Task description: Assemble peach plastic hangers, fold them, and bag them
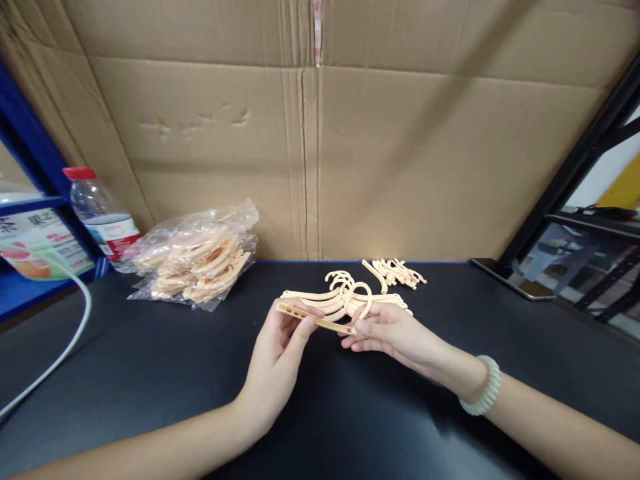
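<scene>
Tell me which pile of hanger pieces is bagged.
The leftmost pile, beside the red-capped bottle: a clear bag wraps it; the middle hangers and right-hand pieces lie unbagged.

- Hanger pieces (333, 325): smooth, satin-looking plastic
- Bag (185, 225): glossy, crinkled clear plastic film
- Worktop (150, 373): smooth, faintly shiny
- Backing panel (425, 153): matt, creased cardboard
- Bottle (100, 203): transparent plastic

- Hanger arm (323, 323): pale peach, row of darker slots
- Hook (371, 300): same pale peach
- Hanger pile (320, 296): pale peach
- Loose pieces (397, 272): pale peach
- Plastic bag (195, 230): clear
- Bottle (95, 200): clear, with red cap (79, 173) and white-and-red label (114, 233)
- Tabletop (165, 380): plain black
- Cardboard (400, 167): brown, crossed by a darker shadow band
- Bracelet (484, 388): pale green
- Cable (75, 340): white
- Left frame (20, 120): blue
</scene>
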Available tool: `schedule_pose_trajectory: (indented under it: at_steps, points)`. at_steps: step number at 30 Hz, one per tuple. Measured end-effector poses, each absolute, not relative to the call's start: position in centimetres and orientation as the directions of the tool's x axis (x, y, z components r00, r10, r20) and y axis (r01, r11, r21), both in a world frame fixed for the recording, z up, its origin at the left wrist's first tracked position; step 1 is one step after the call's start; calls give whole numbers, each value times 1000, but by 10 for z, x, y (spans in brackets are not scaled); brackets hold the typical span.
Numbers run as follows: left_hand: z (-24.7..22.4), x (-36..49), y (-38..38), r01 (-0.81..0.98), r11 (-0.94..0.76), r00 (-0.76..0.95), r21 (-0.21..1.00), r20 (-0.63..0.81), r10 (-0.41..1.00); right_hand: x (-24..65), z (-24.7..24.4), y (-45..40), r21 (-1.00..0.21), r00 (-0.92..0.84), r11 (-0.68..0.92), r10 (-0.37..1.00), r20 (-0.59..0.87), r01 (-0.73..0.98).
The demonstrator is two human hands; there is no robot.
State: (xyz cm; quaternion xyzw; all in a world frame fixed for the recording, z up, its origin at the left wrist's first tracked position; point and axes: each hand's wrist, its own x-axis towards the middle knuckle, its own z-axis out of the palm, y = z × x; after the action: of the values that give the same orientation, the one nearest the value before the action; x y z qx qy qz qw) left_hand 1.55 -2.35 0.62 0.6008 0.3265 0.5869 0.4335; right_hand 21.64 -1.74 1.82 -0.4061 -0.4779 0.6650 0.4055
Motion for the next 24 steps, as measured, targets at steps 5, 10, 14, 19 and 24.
schedule_pose_trajectory:
  at_steps: [5, 10, 14, 19, 24]
  points:
    - [8, 16, -24, -117, -396, 101, 911, 408, 907, 217, 14, -16, -966, -356, -216, 922, -154, -141]
    - [8, 16, -23, -98, -413, 116, 905, 423, 899, 217, 11, -14, -973, -327, -196, 934, -148, -120]
    - [6, 15, -23, -112, -397, 134, 911, 410, 902, 217, 10, -14, -984, -290, -146, 950, -111, -99]
    - [7, 14, -23, -100, -375, 143, 922, 386, 911, 216, 10, -15, -990, -248, -130, 962, -113, -56]
    - [5, 14, -23, -101, -385, 149, 917, 396, 906, 215, 10, -17, -998, -232, -65, 971, -64, 0]
